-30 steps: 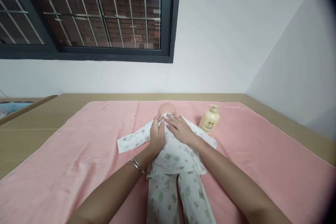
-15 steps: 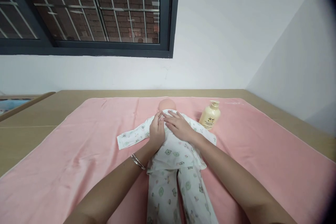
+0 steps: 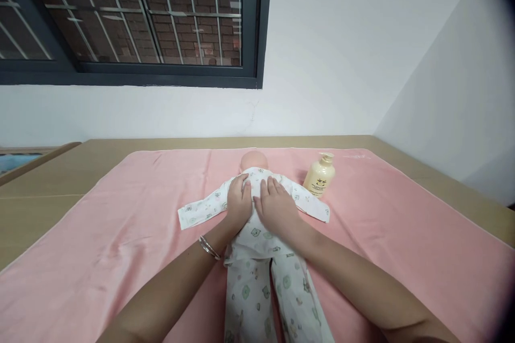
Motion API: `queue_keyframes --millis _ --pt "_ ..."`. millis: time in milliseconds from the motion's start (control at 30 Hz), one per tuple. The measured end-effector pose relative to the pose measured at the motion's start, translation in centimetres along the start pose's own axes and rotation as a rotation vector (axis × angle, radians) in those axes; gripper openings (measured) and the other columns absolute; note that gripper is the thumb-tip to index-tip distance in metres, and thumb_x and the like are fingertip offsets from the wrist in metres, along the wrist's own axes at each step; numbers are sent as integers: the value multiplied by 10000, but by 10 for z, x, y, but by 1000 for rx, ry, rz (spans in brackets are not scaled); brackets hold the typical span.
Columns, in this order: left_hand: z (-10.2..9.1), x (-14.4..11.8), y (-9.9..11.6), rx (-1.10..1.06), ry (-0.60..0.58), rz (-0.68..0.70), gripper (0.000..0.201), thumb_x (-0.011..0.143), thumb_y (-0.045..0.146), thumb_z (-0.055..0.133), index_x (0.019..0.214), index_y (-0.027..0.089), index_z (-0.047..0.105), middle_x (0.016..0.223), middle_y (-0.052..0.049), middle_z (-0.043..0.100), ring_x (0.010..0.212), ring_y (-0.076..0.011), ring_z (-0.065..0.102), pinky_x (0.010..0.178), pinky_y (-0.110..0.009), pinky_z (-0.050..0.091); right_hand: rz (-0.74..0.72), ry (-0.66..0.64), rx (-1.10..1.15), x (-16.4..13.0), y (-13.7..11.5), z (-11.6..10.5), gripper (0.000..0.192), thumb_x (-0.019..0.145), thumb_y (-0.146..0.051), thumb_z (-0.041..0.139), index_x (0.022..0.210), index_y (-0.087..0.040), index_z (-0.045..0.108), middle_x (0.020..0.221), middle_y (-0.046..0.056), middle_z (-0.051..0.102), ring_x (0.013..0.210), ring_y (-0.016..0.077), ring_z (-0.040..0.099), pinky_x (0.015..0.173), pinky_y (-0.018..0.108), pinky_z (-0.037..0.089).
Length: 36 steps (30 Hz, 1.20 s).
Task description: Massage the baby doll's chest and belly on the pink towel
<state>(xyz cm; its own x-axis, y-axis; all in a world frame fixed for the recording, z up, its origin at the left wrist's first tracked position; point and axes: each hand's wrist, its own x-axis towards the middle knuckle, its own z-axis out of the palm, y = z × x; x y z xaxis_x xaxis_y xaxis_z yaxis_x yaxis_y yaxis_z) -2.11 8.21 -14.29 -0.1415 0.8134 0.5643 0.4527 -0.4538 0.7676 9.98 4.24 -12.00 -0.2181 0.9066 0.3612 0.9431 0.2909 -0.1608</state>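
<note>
Resting left hand (image 3: 240,202) and right hand (image 3: 278,208) with released grip on torso of doll (image 3: 256,244), apparently for stroking, next likely needing even pressure.

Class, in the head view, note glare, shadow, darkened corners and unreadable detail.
Head view: white glare in the window; soft shadow left of the bottle, its fine print illegible; right corners blurring to black; pattern on the shirt fairly clear.

Head-worn view, facing forward and down, near the doll (image 3: 258,241)
</note>
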Motion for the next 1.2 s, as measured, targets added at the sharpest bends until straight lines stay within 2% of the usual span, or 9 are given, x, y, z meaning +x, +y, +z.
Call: queue_keyframes --millis 100,233,467,600,733,867,1000,1100,1200 --pt "0 1 0 18 -2 38 285 927 277 377 1064 192 611 1093 -85 654 1065 -224 578 973 -409 438 -104 -32 72 3 2 2 572 945 -338 367 1413 -10 372 1499 245 300 1414 346 217 1134 490 198" --pt "0 0 1 45 -8 59 282 927 267 371 1071 196 603 1089 -82 649 1060 -224 573 970 -398 431 -91 -66 213 22 24 6 543 982 -390 281 1428 -93 372 1522 169 299 1430 286 195 1146 459 185" --pt "1 2 -4 78 -11 71 263 906 244 420 1080 182 606 1097 -94 647 1067 -239 566 970 -418 434 -16 -34 271 28 34 17 582 984 -411 278 1449 -64 322 1531 189 264 1440 280 155 1156 455 142" --pt "2 0 -8 156 0 147 282 905 201 400 1066 171 629 1170 -115 606 1132 -242 533 1002 -443 427 -97 -23 285 31 42 17 597 963 -439 348 1453 -98 321 1537 169 256 1445 257 145 1162 490 81" --pt "3 -7 -5 310 -31 265 311 889 165 394 1082 164 638 1236 -133 564 1194 -267 492 1028 -478 407 -159 -48 325 37 52 14 607 963 -447 349 1450 -85 327 1535 169 259 1443 237 164 1166 454 118" --pt "2 -8 0 417 -74 174 374 875 208 428 1210 123 573 1252 -167 560 1202 -302 492 1029 -500 406 -96 -66 257 31 43 8 592 975 -408 305 1442 -45 334 1512 199 302 1425 258 226 1158 430 171" --pt "-1 9 -5 429 -212 77 429 905 300 414 1246 76 546 1285 -187 571 1230 -303 493 1066 -491 375 9 -83 129 15 21 1 578 973 -363 286 1414 1 369 1463 234 376 1390 304 302 1120 424 264" --pt "-4 23 -9 397 -314 81 429 923 305 388 1250 78 548 1317 -166 570 1254 -267 490 1090 -451 361 -18 -93 77 6 12 -4 546 965 -331 304 1398 -15 406 1444 231 407 1380 312 321 1109 421 281" --pt "-5 23 -7 467 -343 138 436 941 280 345 1270 64 532 1338 -165 558 1278 -259 475 1106 -444 342 -30 -112 137 11 17 -6 529 980 -337 260 1395 -49 422 1446 201 420 1375 287 337 1105 399 294"
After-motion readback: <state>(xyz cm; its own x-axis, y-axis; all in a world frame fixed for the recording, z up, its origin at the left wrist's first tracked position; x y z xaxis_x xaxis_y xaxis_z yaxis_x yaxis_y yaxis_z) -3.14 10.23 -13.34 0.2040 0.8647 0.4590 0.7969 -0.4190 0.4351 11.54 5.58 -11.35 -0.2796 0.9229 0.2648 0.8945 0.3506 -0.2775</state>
